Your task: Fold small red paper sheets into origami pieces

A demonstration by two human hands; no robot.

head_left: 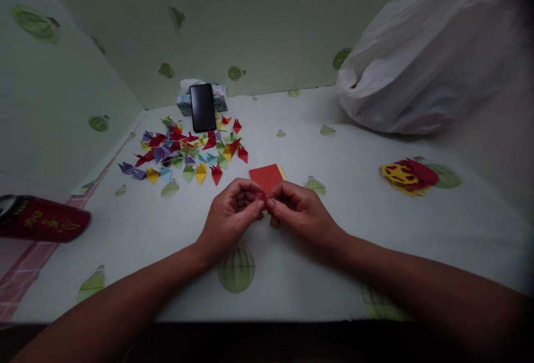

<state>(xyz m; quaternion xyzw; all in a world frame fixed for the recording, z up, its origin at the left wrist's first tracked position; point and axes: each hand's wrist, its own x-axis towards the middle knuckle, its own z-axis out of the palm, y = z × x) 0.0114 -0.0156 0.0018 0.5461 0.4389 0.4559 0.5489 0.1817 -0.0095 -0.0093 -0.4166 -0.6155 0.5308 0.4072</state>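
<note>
My left hand [232, 212] and my right hand [298, 212] meet at the middle of the table, fingers curled, both pinching a small red piece of paper [262, 196] between their fingertips. Most of that piece is hidden by the fingers. Just beyond the hands lies a small stack of square paper sheets [267, 177], red on top with a yellow edge showing. Farther left is a heap of several small folded paper pieces [187, 152] in red, yellow, green, blue and purple.
A black phone [202, 107] leans on a tissue box [219, 95] behind the heap. A white plastic bag [429, 51] fills the back right. A red and yellow paper shape [411, 175] lies at right. A red cylinder [44, 219] lies at the left edge.
</note>
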